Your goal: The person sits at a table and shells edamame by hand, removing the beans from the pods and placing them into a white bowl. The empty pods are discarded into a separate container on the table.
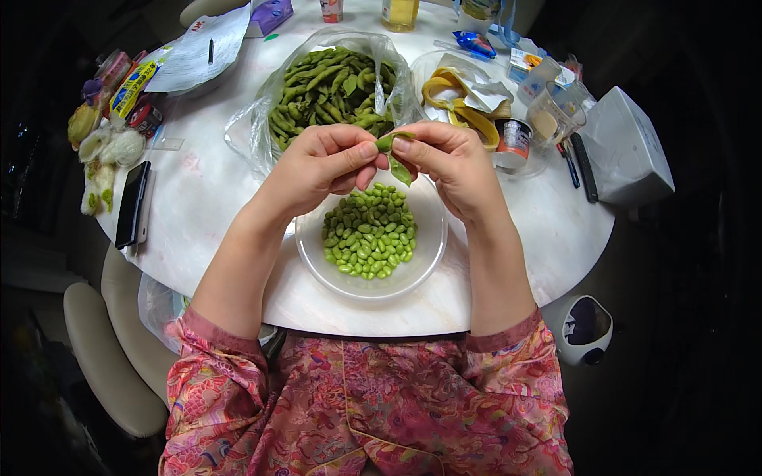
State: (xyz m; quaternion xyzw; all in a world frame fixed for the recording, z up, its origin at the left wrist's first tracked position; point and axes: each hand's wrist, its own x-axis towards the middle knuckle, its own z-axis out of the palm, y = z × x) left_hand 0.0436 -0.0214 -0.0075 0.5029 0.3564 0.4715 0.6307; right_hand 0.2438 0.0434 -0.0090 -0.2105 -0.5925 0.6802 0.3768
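Between my two hands is a green soybean pod (400,169), its lower part hanging down split or bent. My left hand (324,163) pinches its left end between thumb and fingers. Thumb and forefinger of my right hand (449,160) grip its other end. Just below them stands a clear plastic bowl (372,290), partly filled with shelled green soybeans (370,235). Behind my hands an open clear plastic bag (244,128) holds a heap of unshelled pods (333,83). My fingers cover the near edge of that heap and part of the bowl's far rim.
Banana peels (443,89) and a small cup (513,143) lie right of the bag. Further right are plastic cups (553,113), a black remote-like object (584,168) and a white box (631,149). At left are a phone (132,205), plush items (113,146) and papers with a pen (202,50).
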